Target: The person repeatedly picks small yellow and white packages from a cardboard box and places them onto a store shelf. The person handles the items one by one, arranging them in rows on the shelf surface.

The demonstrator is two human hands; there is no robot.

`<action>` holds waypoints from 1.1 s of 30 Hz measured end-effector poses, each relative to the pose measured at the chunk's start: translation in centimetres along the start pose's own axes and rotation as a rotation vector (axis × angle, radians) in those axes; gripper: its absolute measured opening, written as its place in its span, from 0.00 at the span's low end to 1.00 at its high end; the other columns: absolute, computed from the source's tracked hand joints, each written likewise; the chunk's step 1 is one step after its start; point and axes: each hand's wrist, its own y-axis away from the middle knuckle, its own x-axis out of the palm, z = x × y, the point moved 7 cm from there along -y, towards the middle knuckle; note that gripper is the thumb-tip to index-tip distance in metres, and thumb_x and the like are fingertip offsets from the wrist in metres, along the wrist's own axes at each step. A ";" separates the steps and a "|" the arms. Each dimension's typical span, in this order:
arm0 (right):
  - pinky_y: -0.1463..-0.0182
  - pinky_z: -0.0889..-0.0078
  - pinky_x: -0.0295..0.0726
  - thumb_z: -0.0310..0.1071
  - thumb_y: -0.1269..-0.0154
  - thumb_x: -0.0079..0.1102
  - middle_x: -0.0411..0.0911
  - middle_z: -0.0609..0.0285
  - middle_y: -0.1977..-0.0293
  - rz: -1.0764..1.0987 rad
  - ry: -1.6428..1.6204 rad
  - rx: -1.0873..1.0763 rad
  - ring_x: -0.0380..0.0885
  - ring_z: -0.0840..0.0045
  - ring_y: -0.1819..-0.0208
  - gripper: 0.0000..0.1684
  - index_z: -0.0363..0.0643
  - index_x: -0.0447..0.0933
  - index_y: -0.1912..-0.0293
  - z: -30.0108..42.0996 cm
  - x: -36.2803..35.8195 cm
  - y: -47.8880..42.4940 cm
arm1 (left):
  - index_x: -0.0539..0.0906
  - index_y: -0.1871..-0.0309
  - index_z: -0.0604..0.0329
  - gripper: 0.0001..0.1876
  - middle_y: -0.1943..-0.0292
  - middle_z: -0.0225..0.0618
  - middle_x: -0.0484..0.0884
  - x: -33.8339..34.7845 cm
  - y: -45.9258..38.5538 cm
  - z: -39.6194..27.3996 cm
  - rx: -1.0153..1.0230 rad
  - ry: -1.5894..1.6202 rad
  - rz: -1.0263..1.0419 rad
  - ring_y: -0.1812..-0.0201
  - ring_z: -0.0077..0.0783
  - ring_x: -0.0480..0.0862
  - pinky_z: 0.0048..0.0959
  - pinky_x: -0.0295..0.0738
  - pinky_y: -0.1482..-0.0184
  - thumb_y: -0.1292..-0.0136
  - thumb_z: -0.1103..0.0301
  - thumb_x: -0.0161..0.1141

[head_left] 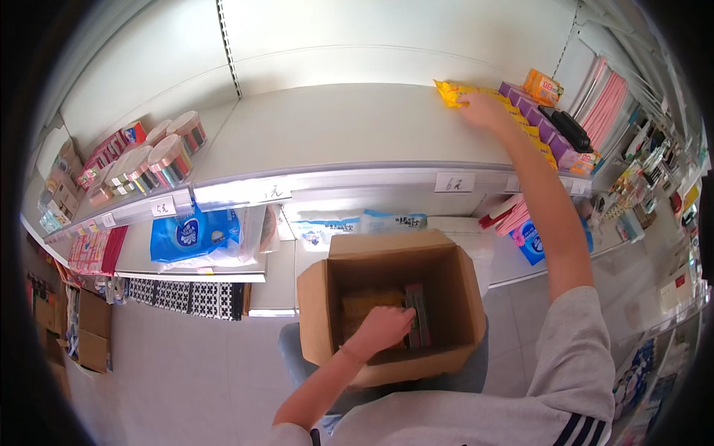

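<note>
My right hand reaches to the shelf with its fingertips closed on a yellow plastic packet at the back end of a row of similar packets. Purple boxes stand in a line just right of that row. My left hand is down inside an open cardboard box resting on my lap. Its curled fingers are beside slim dark-edged packages; whether they grip one is hidden. Yellowish packets lie in the box's shaded bottom.
An orange packet and a black device sit on the purple boxes. Clear tubs with pink lids stand on the left shelf. The price-tagged shelf edge runs above a lower shelf with blue packs. Another cardboard box is on the floor.
</note>
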 end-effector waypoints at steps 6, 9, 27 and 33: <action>0.31 0.57 0.72 0.39 0.31 0.57 0.80 0.53 0.40 -0.357 -0.215 -0.276 0.75 0.56 0.36 0.23 0.49 0.79 0.38 2.7 -4.5 5.9 | 0.81 0.61 0.54 0.07 0.72 0.44 0.86 1.8 0.3 2.9 -0.213 -0.228 0.084 0.67 0.48 0.87 0.46 0.82 0.64 0.37 0.63 0.61; 0.36 0.61 0.76 0.35 0.29 0.57 0.80 0.52 0.40 -0.549 -0.512 -0.412 0.74 0.61 0.35 0.19 0.45 0.80 0.41 9.9 -8.3 14.4 | 0.81 0.60 0.53 0.07 0.71 0.42 0.85 1.2 1.3 4.3 -0.284 -0.290 0.005 0.66 0.47 0.87 0.44 0.81 0.65 0.39 0.64 0.63; 0.53 0.53 0.81 0.36 0.30 0.56 0.85 0.45 0.63 0.529 -0.757 0.016 0.83 0.49 0.58 0.16 0.39 0.82 0.49 15.8 18.1 43.1 | 0.87 0.61 0.58 0.07 0.62 0.47 0.88 4.6 -4.7 6.8 -0.223 -0.414 0.390 0.57 0.50 0.89 0.45 0.84 0.58 0.39 0.67 0.63; 0.51 0.51 0.82 0.36 0.30 0.54 0.84 0.43 0.63 0.512 -0.774 -0.032 0.83 0.48 0.58 0.16 0.40 0.81 0.49 16.4 18.0 43.8 | 0.86 0.48 0.61 0.16 0.53 0.57 0.87 14.6 -4.0 17.7 -0.467 -0.269 0.649 0.49 0.56 0.87 0.49 0.82 0.47 0.38 0.66 0.62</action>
